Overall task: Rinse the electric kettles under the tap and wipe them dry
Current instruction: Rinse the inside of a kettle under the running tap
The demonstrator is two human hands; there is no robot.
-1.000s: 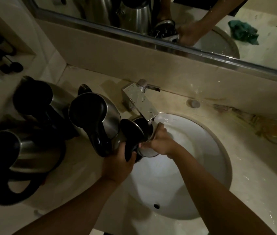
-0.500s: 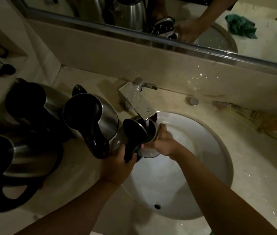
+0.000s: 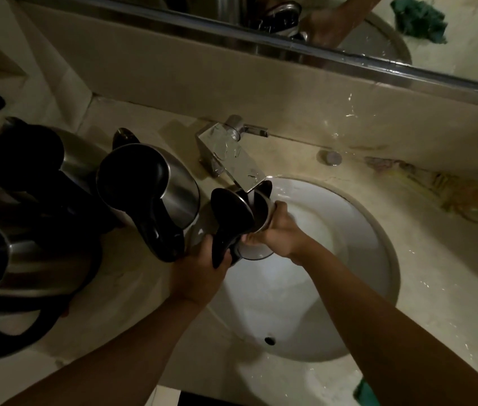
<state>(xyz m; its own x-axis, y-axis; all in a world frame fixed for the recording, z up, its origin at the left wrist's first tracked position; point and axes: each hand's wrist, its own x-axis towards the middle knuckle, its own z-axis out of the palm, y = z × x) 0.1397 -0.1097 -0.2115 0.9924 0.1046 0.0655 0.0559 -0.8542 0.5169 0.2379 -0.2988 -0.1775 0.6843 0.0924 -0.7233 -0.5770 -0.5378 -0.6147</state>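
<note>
A pale stone surface [image 3: 132, 291] is seen, with a white oval basin [image 3: 360, 230] set into it. Three steel kettles are stood on its left part: one at the back [image 3: 65, 159], one at the near left edge [image 3: 35, 268], one just beside the basin [image 3: 173, 189]. A chrome tap [image 3: 229, 153] is mounted behind the basin, a small round cap [image 3: 333, 157] to its right. Water drops are scattered across the right side.
</note>
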